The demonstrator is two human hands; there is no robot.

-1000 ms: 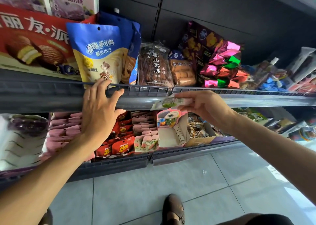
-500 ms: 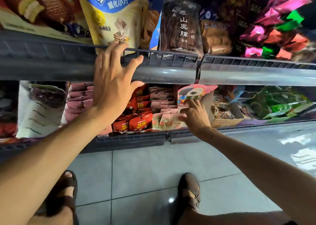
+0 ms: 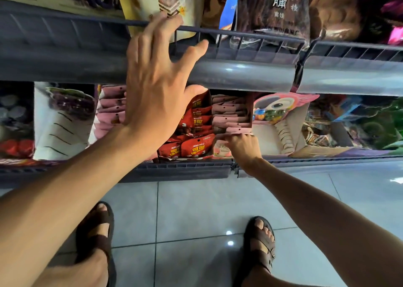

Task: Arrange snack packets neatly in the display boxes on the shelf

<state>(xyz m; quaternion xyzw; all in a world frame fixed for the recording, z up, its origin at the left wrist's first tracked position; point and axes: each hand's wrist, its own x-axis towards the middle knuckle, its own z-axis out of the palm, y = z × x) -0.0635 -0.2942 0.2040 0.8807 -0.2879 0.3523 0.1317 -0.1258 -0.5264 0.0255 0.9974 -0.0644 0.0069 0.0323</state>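
on the upper shelf rail (image 3: 239,73) the left hand (image 3: 157,86) rests spread, while the right hand (image 3: 244,147) pinches pink packets (image 3: 231,114) beside red packets (image 3: 196,147).

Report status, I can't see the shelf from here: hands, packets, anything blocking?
Left hand open, braced on upper shelf rail. Right hand at pink packets in lower display box, grip unclear. Red packets alongside. Nothing blocking.

Right fingertips (image 3: 229,141) behind pink packets (image 3: 231,121)

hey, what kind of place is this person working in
Most likely a small grocery or convenience store aisle: tiered grey retail shelves with front rails, display boxes of red snack packets and pink packets, and a tiled floor.
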